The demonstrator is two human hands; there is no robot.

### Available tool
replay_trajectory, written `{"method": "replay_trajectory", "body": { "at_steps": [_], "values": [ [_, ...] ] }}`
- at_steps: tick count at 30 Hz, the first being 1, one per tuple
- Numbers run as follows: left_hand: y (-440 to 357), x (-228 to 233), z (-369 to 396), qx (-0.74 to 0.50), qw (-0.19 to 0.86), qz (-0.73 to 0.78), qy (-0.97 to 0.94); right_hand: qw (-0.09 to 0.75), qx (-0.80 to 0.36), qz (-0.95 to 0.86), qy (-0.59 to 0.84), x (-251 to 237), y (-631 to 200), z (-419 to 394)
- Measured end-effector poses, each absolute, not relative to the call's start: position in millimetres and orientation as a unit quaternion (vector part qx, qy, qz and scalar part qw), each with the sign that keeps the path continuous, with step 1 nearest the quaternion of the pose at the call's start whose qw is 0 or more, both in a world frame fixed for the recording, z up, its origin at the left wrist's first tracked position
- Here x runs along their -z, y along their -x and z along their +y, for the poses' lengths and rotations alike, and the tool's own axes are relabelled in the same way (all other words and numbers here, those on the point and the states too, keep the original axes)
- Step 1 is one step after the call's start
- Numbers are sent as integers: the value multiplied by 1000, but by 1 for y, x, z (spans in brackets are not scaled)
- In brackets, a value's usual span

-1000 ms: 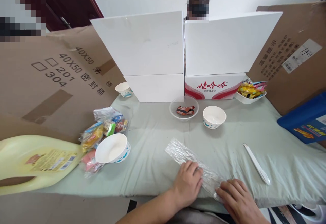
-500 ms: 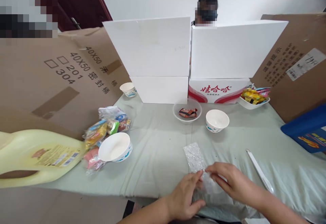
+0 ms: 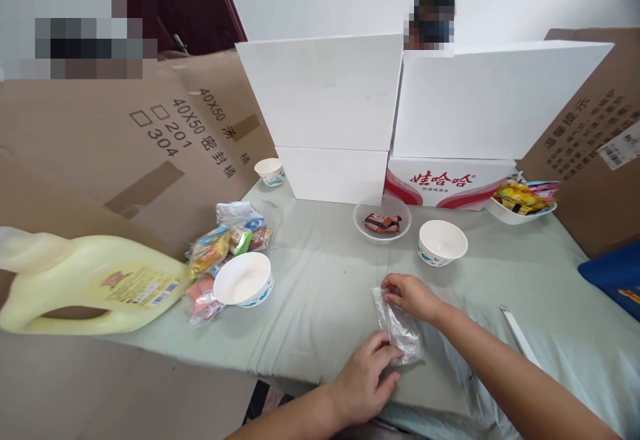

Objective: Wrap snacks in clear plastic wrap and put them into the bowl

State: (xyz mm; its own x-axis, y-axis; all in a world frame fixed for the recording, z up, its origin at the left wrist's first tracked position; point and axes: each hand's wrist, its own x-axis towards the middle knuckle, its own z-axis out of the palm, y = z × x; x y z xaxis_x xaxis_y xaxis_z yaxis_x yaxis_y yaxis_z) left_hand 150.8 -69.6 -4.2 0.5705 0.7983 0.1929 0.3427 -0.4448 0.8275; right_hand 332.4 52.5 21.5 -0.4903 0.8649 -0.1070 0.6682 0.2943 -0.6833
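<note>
At the lower centre of the frame, the crinkled clear plastic (image 3: 406, 339) lies on the cloth-covered surface (image 3: 320, 280) — left hand (image 3: 367, 375) at its near end, grip spread, fingertips resting on it, thumb apart. The right hand (image 3: 411, 297) curls at the far end; whether that grip pinches or merely presses, I can't tell. Good handling here likely wants light, even pressure — one end pinned, edges lined up, creases smoothed outward.
</note>
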Motion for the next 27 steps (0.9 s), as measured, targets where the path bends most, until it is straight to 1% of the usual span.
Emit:
{"method": "replay_trajectory", "body": {
  "at_steps": [4,8,12,15,19,23,25,27],
  "values": [
    [-150,3,-70,-302,367,402,-783,142,-313,-798,495,-14,-330,50],
    [-147,-5,-61,-333,290,454,-774,144,-288,-806,497,-11,-331,49],
    [-148,-19,-37,-348,212,392,-825,145,-262,-816,495,-9,-330,48],
    [-153,-21,-13,-305,167,350,-870,148,-240,-825,490,-6,-329,47],
    [-156,-6,13,-219,108,338,-909,157,-202,-840,478,-7,-330,46],
    [-153,8,21,-211,119,337,-910,186,-139,-848,477,-18,-337,31],
    [-151,10,20,-225,138,334,-905,198,-109,-872,435,-21,-341,12],
    [-149,9,19,-228,153,328,-904,176,-105,-905,374,-20,-346,-14]
  ]
}}
